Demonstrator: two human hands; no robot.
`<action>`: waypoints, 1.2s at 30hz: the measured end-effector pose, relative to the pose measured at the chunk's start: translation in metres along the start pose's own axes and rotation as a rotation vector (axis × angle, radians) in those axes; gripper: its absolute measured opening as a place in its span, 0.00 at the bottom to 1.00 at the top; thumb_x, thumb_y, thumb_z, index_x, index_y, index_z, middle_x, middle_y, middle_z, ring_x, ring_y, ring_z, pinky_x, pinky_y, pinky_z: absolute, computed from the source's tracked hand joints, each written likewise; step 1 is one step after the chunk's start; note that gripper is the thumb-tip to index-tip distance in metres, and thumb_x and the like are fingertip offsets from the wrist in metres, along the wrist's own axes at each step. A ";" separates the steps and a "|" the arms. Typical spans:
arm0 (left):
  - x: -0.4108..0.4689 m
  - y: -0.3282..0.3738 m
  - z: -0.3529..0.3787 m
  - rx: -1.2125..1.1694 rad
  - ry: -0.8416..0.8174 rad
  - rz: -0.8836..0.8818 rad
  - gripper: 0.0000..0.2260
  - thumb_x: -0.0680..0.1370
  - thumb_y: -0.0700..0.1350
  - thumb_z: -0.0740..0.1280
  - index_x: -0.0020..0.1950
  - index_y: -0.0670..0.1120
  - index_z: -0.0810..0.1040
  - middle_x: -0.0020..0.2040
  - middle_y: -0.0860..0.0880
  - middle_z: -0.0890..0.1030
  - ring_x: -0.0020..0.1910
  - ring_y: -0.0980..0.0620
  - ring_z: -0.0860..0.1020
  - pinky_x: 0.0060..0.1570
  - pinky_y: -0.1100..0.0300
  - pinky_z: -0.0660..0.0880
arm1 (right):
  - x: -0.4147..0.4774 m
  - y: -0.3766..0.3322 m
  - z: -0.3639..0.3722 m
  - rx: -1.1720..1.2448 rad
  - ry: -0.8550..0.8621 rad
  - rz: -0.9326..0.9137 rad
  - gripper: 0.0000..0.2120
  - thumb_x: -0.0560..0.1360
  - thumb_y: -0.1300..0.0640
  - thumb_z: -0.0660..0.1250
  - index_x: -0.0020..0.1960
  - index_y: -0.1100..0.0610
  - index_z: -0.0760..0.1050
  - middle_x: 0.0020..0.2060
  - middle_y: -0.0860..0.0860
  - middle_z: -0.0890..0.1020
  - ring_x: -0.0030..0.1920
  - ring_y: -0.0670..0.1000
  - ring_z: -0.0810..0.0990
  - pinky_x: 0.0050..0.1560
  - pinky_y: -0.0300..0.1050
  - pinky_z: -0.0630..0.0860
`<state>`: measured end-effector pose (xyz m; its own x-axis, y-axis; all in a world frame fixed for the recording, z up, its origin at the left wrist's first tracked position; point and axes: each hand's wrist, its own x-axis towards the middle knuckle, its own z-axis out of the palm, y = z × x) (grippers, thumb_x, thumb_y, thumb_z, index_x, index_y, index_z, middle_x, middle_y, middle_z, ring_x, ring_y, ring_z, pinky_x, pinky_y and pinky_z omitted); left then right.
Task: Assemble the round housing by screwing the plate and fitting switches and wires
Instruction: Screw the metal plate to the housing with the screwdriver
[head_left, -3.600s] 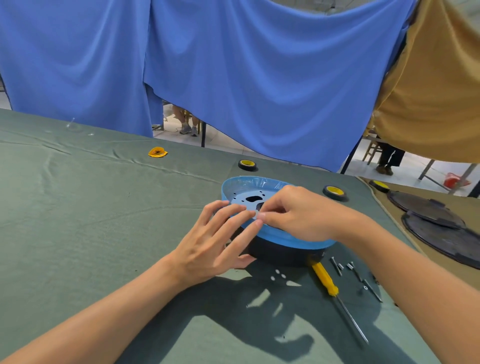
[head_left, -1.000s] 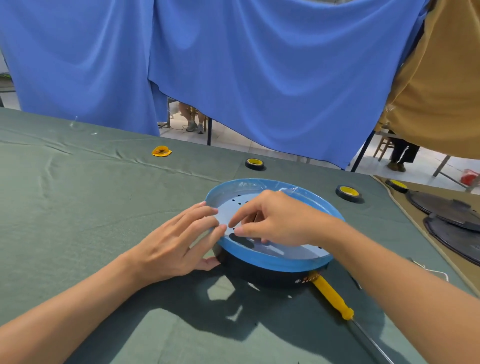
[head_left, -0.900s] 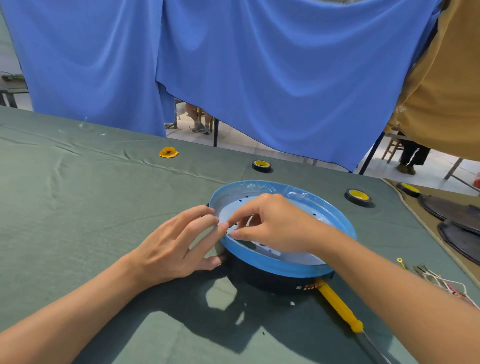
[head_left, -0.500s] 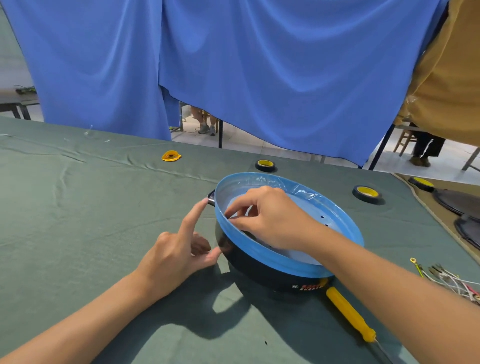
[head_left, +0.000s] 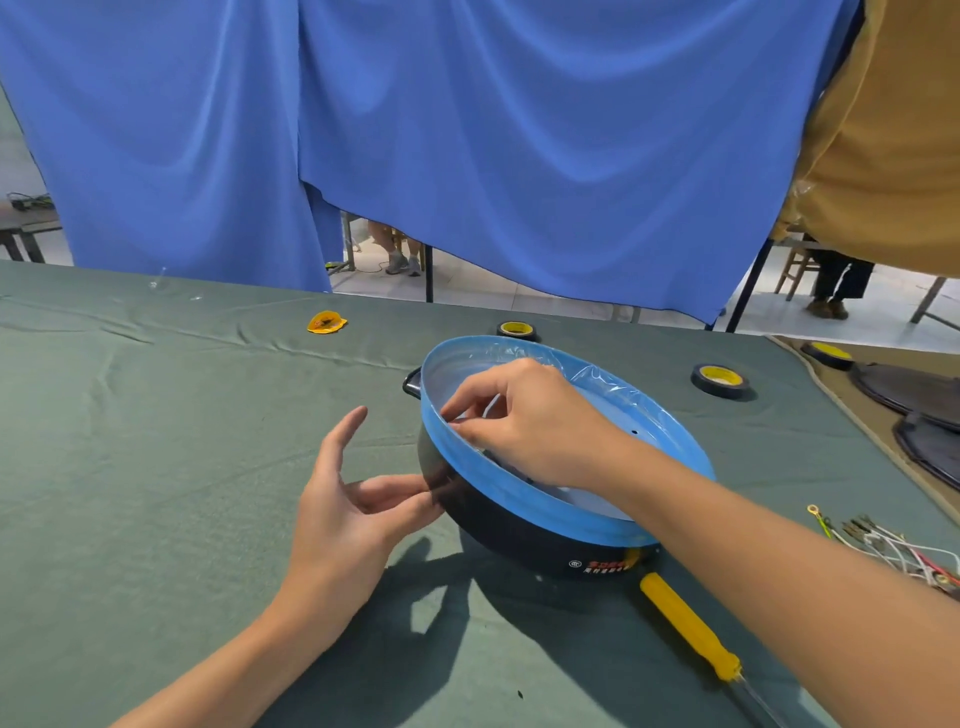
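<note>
At the centre of the green surface (head_left: 156, 467) the round housing (head_left: 519, 525) sits tilted, its black wall toward the person and its blue, film-covered rim uppermost. Inside it lies a pale plate (head_left: 639, 421) with one small hole showing; no screw heads can be made out. The right hand (head_left: 535, 421) reaches over the rim at the housing's 9 o'clock, fingers curled, thumb and forefinger drawn together just inside the edge. Whether that grip holds a screw, the film or nothing cannot be told. The left hand (head_left: 348, 514), at 8 o'clock, has its grip released, fingertips touching the black wall, apparently steadying it. The screwdriver (head_left: 685, 629) lies untouched at 5 o'clock, its yellow handle just beside the base. The wires (head_left: 893, 545) lie loose at 3 o'clock, well apart from the housing and none led in. Tape rolls (head_left: 719, 379) stand idle at 12 and 2 o'clock. No switches are identifiable. Assessment: early stage. The plate appears placed, its screwing is unconfirmed, and switches and wiring are outstanding.
</note>
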<state>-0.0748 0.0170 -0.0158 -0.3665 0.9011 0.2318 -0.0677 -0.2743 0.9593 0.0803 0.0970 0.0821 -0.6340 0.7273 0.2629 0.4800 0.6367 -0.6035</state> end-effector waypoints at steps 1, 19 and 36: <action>0.000 0.002 0.000 -0.110 0.017 -0.072 0.38 0.67 0.31 0.77 0.71 0.50 0.66 0.42 0.38 0.86 0.43 0.42 0.86 0.42 0.58 0.82 | 0.001 0.000 0.000 -0.002 0.000 0.002 0.03 0.75 0.56 0.71 0.46 0.50 0.84 0.38 0.47 0.82 0.37 0.44 0.76 0.37 0.37 0.74; 0.009 0.026 -0.006 -0.278 -0.142 -0.932 0.43 0.65 0.67 0.72 0.56 0.27 0.75 0.40 0.34 0.82 0.36 0.38 0.84 0.49 0.43 0.82 | -0.005 0.001 0.023 -0.221 -0.162 -0.066 0.04 0.75 0.55 0.71 0.47 0.49 0.84 0.34 0.40 0.77 0.38 0.41 0.75 0.38 0.34 0.70; 0.001 0.022 -0.008 -0.220 -0.231 -0.813 0.42 0.63 0.63 0.75 0.61 0.30 0.74 0.51 0.34 0.83 0.49 0.40 0.85 0.43 0.51 0.83 | 0.005 -0.016 0.012 -0.332 -0.311 -0.207 0.07 0.75 0.65 0.68 0.47 0.56 0.84 0.41 0.47 0.83 0.42 0.44 0.78 0.48 0.46 0.77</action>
<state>-0.0843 0.0094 0.0039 0.0689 0.8848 -0.4608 -0.4124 0.4459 0.7944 0.0623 0.0881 0.0842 -0.8629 0.4984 0.0839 0.4603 0.8435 -0.2768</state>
